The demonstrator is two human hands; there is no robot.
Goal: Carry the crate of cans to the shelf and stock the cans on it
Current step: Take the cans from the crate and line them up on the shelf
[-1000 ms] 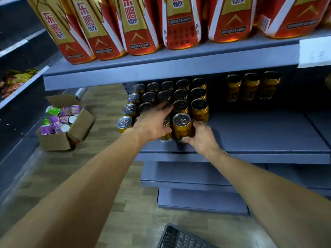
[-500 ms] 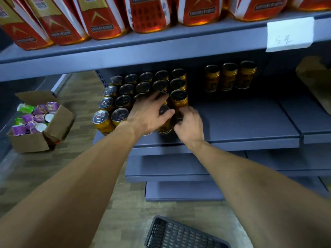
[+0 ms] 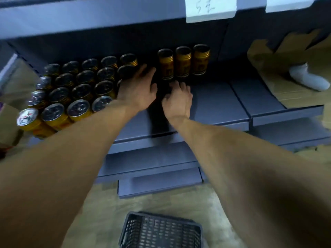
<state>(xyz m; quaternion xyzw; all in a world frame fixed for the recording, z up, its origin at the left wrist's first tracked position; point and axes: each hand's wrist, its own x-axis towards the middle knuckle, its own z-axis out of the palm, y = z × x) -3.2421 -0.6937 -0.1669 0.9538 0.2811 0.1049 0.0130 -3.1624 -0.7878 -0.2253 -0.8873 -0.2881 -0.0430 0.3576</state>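
Both hands reach over the grey metal shelf [image 3: 211, 104]: left hand [image 3: 138, 90] against the gold cans [image 3: 78, 93], grip unclear; right hand [image 3: 177, 99] loosely spread, empty.

Price tag [image 3: 211, 8] up top – cardboard [image 3: 286, 76] rt.

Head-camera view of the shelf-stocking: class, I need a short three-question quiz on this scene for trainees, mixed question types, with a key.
1. True or false: the crate stands on the shelf.
2. How many gold cans stand apart, to the right of the big block of cans?
3. The left hand lies: A) against the block of cans, B) in the crate, C) on the paper label.

Key: 1 false, it sits on the floor; 2 three; 3 A.
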